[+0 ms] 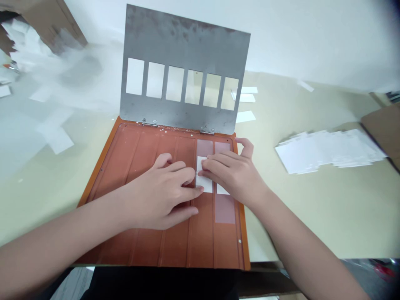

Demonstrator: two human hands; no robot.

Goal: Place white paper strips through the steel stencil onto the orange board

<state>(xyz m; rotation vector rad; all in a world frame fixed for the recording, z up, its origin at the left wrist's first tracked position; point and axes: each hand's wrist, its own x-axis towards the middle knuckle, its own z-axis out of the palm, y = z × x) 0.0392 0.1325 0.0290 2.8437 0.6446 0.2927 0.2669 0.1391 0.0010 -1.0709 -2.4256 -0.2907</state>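
Note:
A small white card point(204, 183) lies in a grooved column of the orange-brown board point(146, 246), over a pale translucent film point(205, 147). My right hand point(236, 173) has its fingers closed together on this card's upper part. My left hand point(165, 193) has its fingers apart, the index fingertip touching the card's lower edge. In the rightmost column, a second white card point(222, 189) is partly hidden under my right hand, on a longer translucent strip point(225, 208). Hinged to the board's far edge, a grey metal plate point(187, 46) with several rectangular windows stands raised.
A fanned stack of white cards point(328, 150) sits on the table point(312, 216) to the right, beside a cardboard box point(384, 129). Loose white cards point(246, 116) lie behind the plate. Clear plastic sheets point(75, 79) and a brown carton point(54, 21) are at left.

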